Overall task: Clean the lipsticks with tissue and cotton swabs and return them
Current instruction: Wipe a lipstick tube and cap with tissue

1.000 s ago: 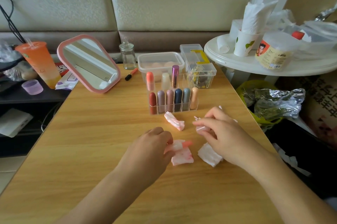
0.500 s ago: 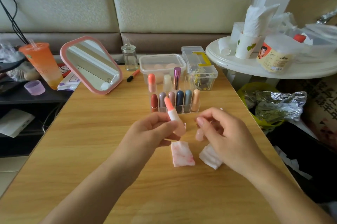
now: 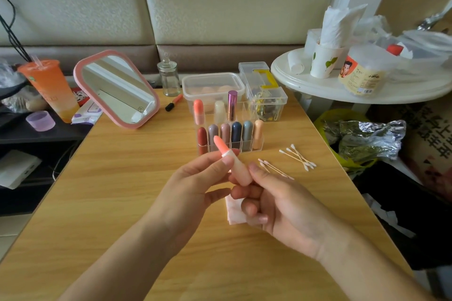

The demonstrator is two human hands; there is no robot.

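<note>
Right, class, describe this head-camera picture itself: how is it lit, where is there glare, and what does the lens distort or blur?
Head view: soft daylight, faint shadows on the table; glints on the foil, pale reflection in the mirror; wide-angle lens bows the table edges and stretches the forearms; the lipstick in the left hand looks sharp.

- The left hand [image 3: 193,185] has raised the lipstick [image 3: 238,173] off the tissue [image 3: 233,212], tip now tilted up-left.
- The right hand [image 3: 281,202] has turned palm-up, its thumb now at the lipstick's base.
- The swabs [image 3: 297,157], covered before, now show.
</note>
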